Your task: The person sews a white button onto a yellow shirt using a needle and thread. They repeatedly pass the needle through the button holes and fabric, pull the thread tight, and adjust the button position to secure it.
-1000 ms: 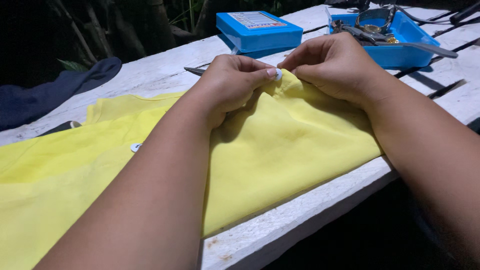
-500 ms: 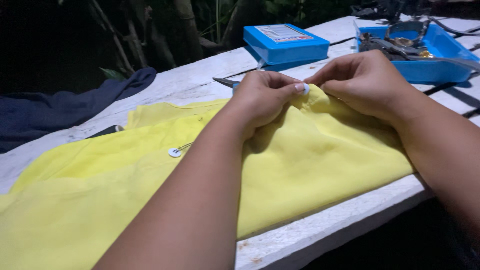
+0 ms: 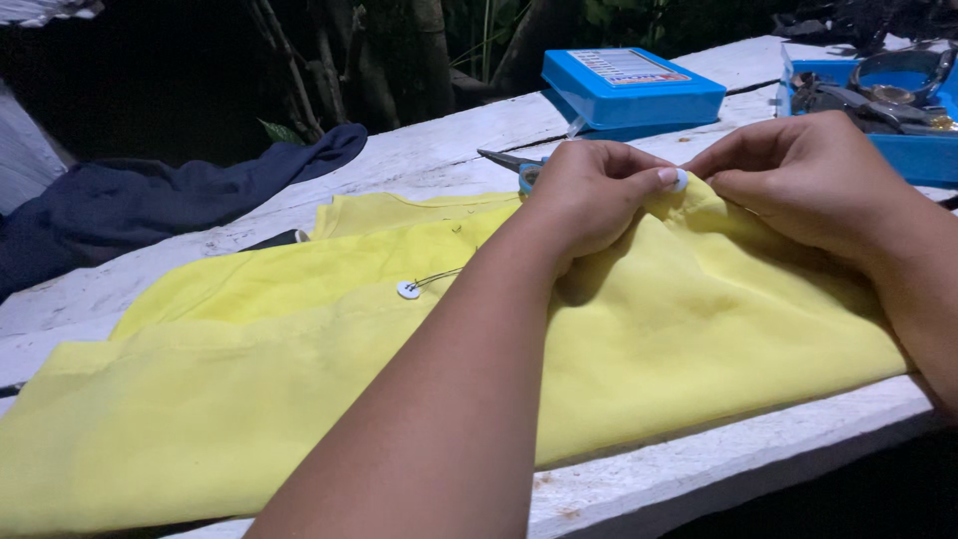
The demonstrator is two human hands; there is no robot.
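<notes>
Yellow garment [image 3: 649,329] spread flat over the white wooden worktop [image 3: 419,165], covering most of its near side. Both hands meet at the garment's far edge. Left hand [image 3: 589,195] curled closed, fingertips pinching a fold of the yellow fabric along with a small white button [image 3: 680,180]. Right hand [image 3: 808,175] also curled, fingertips pinched on the same fabric edge just right of that button, the two hands nearly touching. A second white button [image 3: 408,289] lies on the garment left of the left forearm, with a dark thread trailing off it. Scissors [image 3: 514,165] with a blue handle sit just beyond the garment, partly hidden behind the left hand. Closed blue box [image 3: 631,85] farther back from the garment. Open blue tray [image 3: 898,150] with metal tools beyond the right hand. Dark blue cloth [image 3: 170,195] bunched on the worktop, far-left of the garment.
</notes>
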